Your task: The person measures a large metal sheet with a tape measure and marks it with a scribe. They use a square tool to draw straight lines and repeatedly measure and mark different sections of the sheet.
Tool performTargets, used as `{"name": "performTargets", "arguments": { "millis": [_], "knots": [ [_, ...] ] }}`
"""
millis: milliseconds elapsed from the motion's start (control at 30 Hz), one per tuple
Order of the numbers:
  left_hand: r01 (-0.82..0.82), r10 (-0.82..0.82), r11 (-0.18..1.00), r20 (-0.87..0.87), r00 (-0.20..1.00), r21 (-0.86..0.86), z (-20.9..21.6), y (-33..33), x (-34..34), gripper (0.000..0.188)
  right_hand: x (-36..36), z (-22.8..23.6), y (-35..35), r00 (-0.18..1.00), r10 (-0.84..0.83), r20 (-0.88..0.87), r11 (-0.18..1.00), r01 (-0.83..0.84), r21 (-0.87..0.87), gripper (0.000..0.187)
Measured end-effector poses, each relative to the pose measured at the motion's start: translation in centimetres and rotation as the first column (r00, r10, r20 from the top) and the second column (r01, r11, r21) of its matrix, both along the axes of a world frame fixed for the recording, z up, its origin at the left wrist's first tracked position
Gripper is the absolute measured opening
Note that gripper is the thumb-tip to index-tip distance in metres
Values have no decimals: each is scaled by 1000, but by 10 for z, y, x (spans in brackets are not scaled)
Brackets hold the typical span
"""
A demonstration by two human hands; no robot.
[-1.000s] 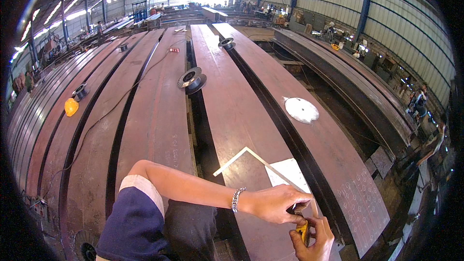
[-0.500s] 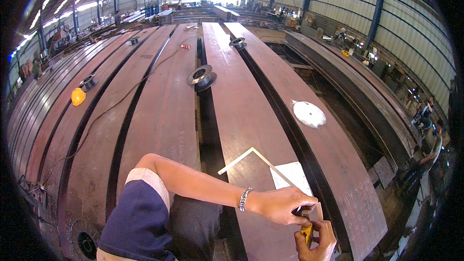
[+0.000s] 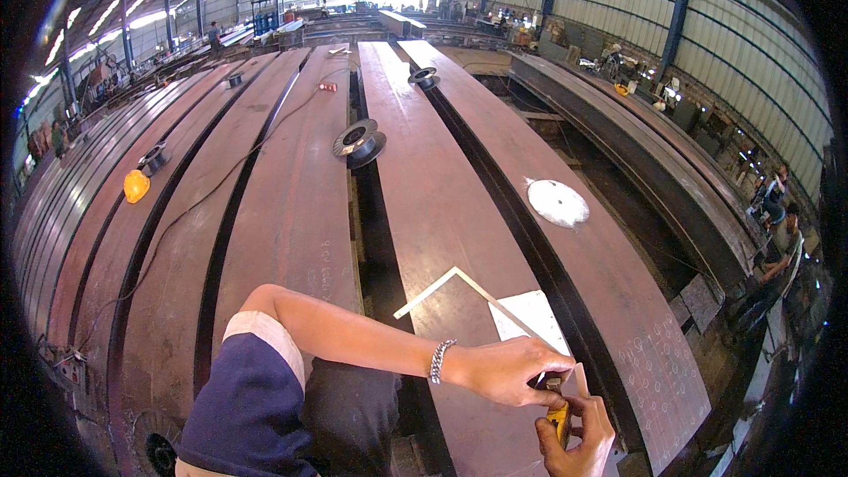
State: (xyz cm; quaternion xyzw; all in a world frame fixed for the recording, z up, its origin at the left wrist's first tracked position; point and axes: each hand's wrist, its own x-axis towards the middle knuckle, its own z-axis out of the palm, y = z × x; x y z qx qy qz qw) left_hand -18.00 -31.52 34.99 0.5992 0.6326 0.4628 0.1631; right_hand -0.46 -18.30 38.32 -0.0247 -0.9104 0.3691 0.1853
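Note:
My left hand (image 3: 511, 369), with a metal bracelet at the wrist, reaches across from the lower left and pinches the top end of a small yellow and black tool (image 3: 558, 417). My right hand (image 3: 579, 440) grips the tool's lower part from below, at the bottom edge of the view. Both hands hover over a long rusty brown steel plate (image 3: 442, 212). A white paper sheet (image 3: 530, 316) lies on the plate just beyond my hands. A pale metal L-shaped square (image 3: 452, 277) rests partly over the sheet.
A white round disc (image 3: 556, 203) lies on the neighbouring plate to the right. Wire spools (image 3: 358, 142) (image 3: 424, 78) sit farther along, a dark gap runs between plates, and a cable trails left. A yellow hard hat (image 3: 135, 185) lies far left. People (image 3: 777, 212) sit at the right.
My hands stay together on the yellow tool, with my left fingers shifting slightly on its top. The view has tilted down and a little to the left.

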Motion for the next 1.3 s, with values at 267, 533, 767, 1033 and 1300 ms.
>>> {"name": "performTargets", "arguments": {
  "millis": [267,533,767,1033,1300],
  "knots": [
    [-4,4,1000,-9,1000,1,-5,2,-1,33,0,0,1,1000,-1,-18,1000,1,2,35],
    [-17,15,1000,81,997,26,7,-2,2,32,0,1,3,999,-10,-45,1000,10,6,34],
    [-76,66,993,101,993,90,9,-1,1,27,0,2,2,999,-27,-35,1000,27,-11,36],
    [-14,-3,986,105,994,164,2,2,-1,26,1,-2,3,1000,-19,-21,999,19,-26,36],
    [17,-28,996,130,991,92,15,-3,4,27,2,-3,4,999,-12,-45,1000,12,3,35]
  ]
}}
